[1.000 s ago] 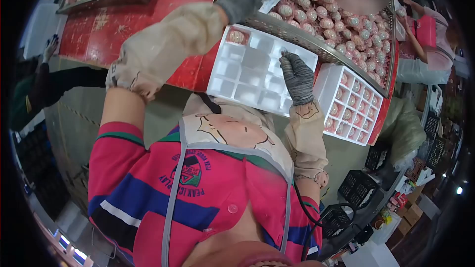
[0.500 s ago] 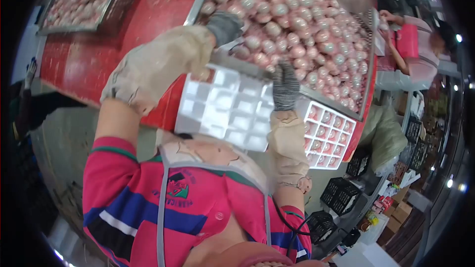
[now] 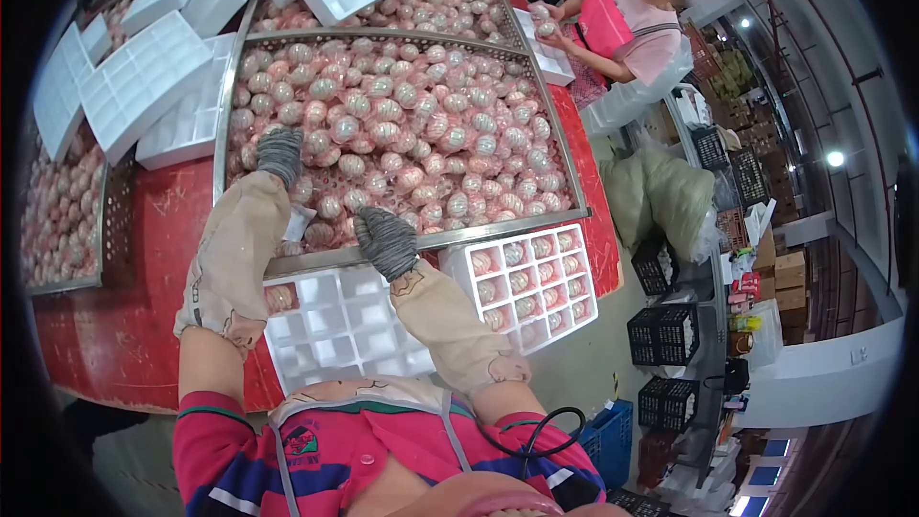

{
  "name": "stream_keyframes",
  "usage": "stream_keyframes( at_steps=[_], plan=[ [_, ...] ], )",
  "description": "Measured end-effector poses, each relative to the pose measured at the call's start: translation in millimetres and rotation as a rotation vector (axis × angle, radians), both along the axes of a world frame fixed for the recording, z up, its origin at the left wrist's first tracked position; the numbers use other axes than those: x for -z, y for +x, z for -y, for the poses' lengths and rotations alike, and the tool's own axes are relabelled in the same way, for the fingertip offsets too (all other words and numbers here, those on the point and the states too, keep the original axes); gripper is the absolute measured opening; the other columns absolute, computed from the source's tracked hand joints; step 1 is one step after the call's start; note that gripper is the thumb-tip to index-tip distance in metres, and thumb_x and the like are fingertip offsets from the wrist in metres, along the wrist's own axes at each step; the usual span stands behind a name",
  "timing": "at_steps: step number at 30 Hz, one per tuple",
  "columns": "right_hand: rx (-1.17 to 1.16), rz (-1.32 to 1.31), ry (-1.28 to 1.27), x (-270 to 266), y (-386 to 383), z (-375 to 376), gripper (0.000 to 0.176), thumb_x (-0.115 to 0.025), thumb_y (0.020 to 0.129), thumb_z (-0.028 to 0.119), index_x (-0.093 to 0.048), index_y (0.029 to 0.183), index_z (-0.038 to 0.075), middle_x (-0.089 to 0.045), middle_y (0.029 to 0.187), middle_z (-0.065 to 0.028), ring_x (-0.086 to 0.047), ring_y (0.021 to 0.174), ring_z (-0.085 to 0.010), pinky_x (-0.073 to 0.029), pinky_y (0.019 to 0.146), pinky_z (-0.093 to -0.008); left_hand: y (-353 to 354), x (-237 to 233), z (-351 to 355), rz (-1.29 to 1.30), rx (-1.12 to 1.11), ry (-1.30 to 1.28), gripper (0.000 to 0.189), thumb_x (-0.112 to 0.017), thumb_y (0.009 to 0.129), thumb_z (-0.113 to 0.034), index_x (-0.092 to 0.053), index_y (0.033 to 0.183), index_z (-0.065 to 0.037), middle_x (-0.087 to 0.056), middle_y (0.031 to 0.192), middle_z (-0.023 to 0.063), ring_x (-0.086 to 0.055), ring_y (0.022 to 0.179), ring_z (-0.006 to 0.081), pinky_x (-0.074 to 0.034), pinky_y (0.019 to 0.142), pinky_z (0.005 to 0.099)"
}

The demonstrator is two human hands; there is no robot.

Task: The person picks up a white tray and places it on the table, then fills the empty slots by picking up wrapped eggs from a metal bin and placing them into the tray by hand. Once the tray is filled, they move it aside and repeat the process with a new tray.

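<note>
Both of my hands wear grey knit gloves. My left hand [image 3: 280, 155] is among round, clear-wrapped pink and whitish balls [image 3: 412, 134] at the left side of a metal-rimmed bin; its fingers look bent together. My right hand [image 3: 386, 241] is closed at the bin's near rim [image 3: 498, 228], knuckles up. Whatever either hand holds is hidden. Below them, partly under my right forearm, lies a white foam tray [image 3: 335, 349] with square cells; one ball [image 3: 280, 299] sits in its far left corner cell. A small white piece [image 3: 299, 222] lies between my hands.
A filled foam tray [image 3: 526, 330] stands to the right on the red table [image 3: 172, 230]. More foam trays [image 3: 144, 81] are piled at the upper left, above another bin of balls [image 3: 67, 215]. A co-worker [image 3: 622, 33] handles a ball across the table. Black crates [image 3: 661, 335] stand at right.
The camera view has turned and shifted, showing more of the bins and trays. My left hand is now farther inside the bin's left side. My right hand's fingers are more curled.
</note>
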State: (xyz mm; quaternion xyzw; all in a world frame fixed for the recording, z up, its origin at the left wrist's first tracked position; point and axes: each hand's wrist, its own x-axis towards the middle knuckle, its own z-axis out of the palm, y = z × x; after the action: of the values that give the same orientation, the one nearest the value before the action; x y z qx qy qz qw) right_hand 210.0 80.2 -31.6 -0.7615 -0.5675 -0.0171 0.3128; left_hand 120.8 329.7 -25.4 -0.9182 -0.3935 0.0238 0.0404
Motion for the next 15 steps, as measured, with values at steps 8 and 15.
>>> stream_keyframes(
  at_steps=[8, 15],
  plan=[
    [-0.015, -0.239, 0.132, -4.2, -8.4, 10.8, 0.023, -0.057, 0.086, 0.021, -0.062, 0.104, 0.007, -0.065, 0.087, -0.0121, -0.063, 0.083, -0.0272, -0.05, 0.073, -0.0384, -72.4, -68.6, 67.1, 1.207, 0.015, -1.027, 0.044, -0.066, 0.077, -0.01, -0.054, 0.119, -0.006, -0.062, 0.105, 0.0053, -0.059, 0.087, 0.0142, -0.048, 0.072, 0.0279],
    [-0.455, -1.577, -0.452, -39.0, -96.4, 98.8, 0.052, -0.059, 0.088, 0.035, -0.044, 0.129, 0.006, -0.058, 0.113, -0.0083, -0.06, 0.096, -0.0186, -0.053, 0.068, -0.0294, -195.6, -24.6, 223.5, 0.831, 0.038, -1.675, 0.051, -0.066, 0.08, -0.017, -0.048, 0.126, -0.005, -0.059, 0.1, 0.0041, -0.057, 0.08, 0.0104, -0.049, 0.058, 0.0241]
  ],
)
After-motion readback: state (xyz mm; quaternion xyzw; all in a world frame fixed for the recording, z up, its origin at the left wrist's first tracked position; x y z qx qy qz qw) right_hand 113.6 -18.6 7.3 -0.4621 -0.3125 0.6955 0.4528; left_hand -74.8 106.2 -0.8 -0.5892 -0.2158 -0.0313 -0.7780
